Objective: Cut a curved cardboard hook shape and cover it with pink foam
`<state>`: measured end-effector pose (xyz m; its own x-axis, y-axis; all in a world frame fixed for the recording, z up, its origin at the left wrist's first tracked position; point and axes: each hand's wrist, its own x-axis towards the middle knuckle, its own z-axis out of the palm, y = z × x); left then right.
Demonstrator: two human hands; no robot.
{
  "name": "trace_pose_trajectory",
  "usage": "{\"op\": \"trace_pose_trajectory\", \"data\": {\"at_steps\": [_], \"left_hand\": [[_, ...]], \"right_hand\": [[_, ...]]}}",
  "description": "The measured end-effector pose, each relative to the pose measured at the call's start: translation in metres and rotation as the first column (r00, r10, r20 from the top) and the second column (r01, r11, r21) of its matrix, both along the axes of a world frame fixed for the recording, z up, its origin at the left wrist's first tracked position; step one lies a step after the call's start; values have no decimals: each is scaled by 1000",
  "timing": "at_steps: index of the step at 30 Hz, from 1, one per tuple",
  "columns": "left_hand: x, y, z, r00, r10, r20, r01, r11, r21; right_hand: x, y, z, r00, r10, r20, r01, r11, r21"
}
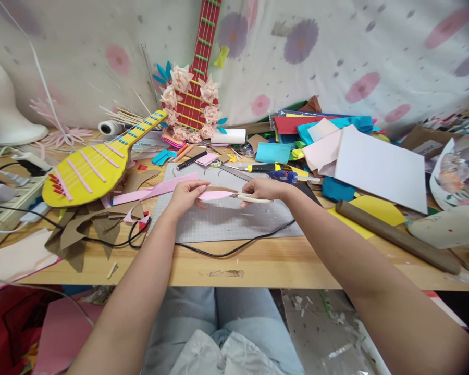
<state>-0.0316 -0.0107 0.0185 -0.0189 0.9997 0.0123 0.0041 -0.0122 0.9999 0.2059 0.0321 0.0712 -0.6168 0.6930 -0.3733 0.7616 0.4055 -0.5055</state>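
My left hand (187, 194) pinches a long pink foam strip (214, 195) that lies over a brown cardboard piece above the grey cutting mat (226, 219). My right hand (263, 188) grips cream-handled scissors (250, 198) whose blades point left into the pink strip. Both hands hover just above the mat at the middle of the wooden table (258, 263). A longer pink strip (156, 190) trails left from under my left hand.
A yellow cardboard guitar (97, 166) lies at left, a red one (197, 78) leans on the back wall. A blue glue gun (285, 176), white sheet (381, 169), coloured paper pile, brown tube (394, 237), cardboard scraps (86, 229) and black cable (234, 250) crowd the table.
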Motion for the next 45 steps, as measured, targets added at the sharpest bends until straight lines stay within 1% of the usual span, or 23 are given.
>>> {"op": "trace_pose_trajectory", "data": {"at_steps": [2, 4, 5, 7, 10, 12, 14, 15, 16, 17, 18, 19, 20, 21, 22, 23, 24, 26, 29, 32, 37, 42, 45], "left_hand": [[-2, 3, -1, 995, 99, -13, -98, 994, 45], [-4, 6, -3, 981, 196, 6, -196, 975, 101], [-6, 8, -3, 972, 233, 28, -234, 964, 125], [-8, 11, -5, 958, 276, 72, -285, 946, 154], [-10, 15, -8, 942, 315, 115, -330, 930, 158], [-9, 16, -10, 929, 326, 176, -348, 930, 114], [-7, 17, -12, 911, 317, 264, -341, 939, 46], [-5, 17, -12, 904, 301, 303, -321, 947, 17], [-3, 17, -13, 904, 274, 329, -290, 957, -1], [0, 16, -14, 908, 240, 343, -252, 968, -10], [3, 15, -15, 915, 207, 346, -215, 976, -14], [6, 14, -16, 924, 175, 341, -181, 983, -15], [9, 13, -17, 932, 148, 330, -150, 988, -20], [12, 11, -18, 941, 124, 314, -122, 992, -25], [15, 10, -19, 950, 100, 297, -96, 995, -28], [18, 8, -20, 959, 72, 275, -67, 997, -30], [20, 6, -20, 965, 50, 256, -45, 999, -25], [24, 3, -19, 973, 25, 231, -21, 1000, -18], [28, 1, -17, 976, 24, 217, -17, 999, -37], [29, 1, -17, 976, 50, 211, -37, 997, -68], [29, 1, -16, 970, 113, 214, -90, 990, -113], [29, -1, -10, 970, 141, 198, -110, 981, -161], [31, -1, -8, 968, 166, 189, -136, 978, -161]], "right_hand": [[2, 0, 0, 1000, 8, 9, -8, 1000, 10], [4, 0, 0, 1000, -9, 30, 8, 999, 41], [5, 0, 0, 998, -29, 50, 25, 997, 77], [8, -1, -4, 990, -95, 109, 72, 978, 196], [9, -2, -16, 958, -222, 184, 128, 899, 419], [7, -2, -28, 955, -238, 178, 119, 855, 504], [3, -3, -38, 972, -213, 100, 122, 820, 560], [0, -4, -41, 976, -215, 27, 159, 795, 586], [-5, -5, -44, 970, -233, -72, 228, 766, 601], [-10, -6, -46, 946, -264, -188, 324, 741, 588], [-16, -8, -47, 898, -305, -316, 434, 727, 532], [-23, -10, -48, 835, -338, -435, 522, 737, 429], [-31, -11, -48, 769, -362, -527, 563, 773, 291], [-38, -12, -50, 714, -373, -592, 554, 819, 152], [-45, -12, -51, 678, -367, -637, 510, 859, 48], [-51, -12, -54, 650, -370, -663, 483, 876, -15], [-56, -12, -57, 632, -386, -672, 480, 876, -53], [-62, -10, -64, 592, -441, -675, 523, 847, -95], [-64, -8, -72, 499, -514, -698, 576, 798, -175], [-63, -10, -72, 450, -520, -726, 592, 783, -194], [-62, -15, -67, 449, -461, -765, 555, 815, -166], [-60, -17, -64, 442, -489, -752, 557, 807, -197], [-60, -19, -61, 441, -479, -759, 546, 814, -196]]}}
